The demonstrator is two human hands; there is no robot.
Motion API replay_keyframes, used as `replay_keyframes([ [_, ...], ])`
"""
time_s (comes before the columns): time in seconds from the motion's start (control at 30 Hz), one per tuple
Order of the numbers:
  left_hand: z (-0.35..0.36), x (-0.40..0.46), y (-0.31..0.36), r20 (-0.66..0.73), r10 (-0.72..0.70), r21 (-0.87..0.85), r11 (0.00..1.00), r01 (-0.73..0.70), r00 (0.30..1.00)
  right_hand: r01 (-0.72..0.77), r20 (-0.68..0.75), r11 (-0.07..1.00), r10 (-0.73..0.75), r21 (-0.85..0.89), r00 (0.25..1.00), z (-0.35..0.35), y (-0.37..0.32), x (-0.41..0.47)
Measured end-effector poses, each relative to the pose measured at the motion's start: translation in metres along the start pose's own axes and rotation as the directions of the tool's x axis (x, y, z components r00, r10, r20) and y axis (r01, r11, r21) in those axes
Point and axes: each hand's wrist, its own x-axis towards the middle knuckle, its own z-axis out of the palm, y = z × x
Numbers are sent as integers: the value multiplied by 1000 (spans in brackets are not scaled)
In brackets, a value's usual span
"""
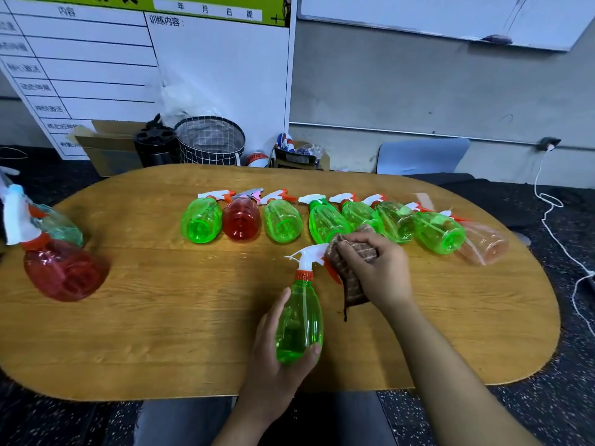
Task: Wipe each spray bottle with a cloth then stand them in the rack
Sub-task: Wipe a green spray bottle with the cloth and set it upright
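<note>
At the table's [128,333] far left stand a red spray bottle [62,272] and a pale teal spray bottle [59,225] behind it, both upright with white trigger heads. Further right, a row of bottles lies on its side along the far edge, bases toward the camera: a green bottle [201,220], a red lying bottle [241,220], then five more green ones, ending with a pale orange bottle [483,241]. In front of the row, the left hand [273,355] grips the held green spray bottle [299,323] upright by its lower body, thumb and fingers curled round it. Just right of its white trigger head [309,255], the right hand [376,272] clutches a brown patterned cloth [351,278], fingers bunched around it, pressing it against the orange trigger. Beyond the table, on the floor, sit a grid-patterned basket [211,141] and a black container [154,146].
</note>
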Motion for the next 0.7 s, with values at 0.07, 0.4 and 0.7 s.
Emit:
replay_keyframes([
  [0.07,-1,0,1,-14,2,1,1000,-2,1000,20,54,997,-16,-74,998,5,1,6],
  [0.4,4,-6,5,26,86,121,989,-89,996,225,53,941,-219,-252,974,-10,-21,6],
  [0.7,8,-2,7,60,168,187,966,-177,984,346,243,813,-258,-468,935,4,-45,-5],
])
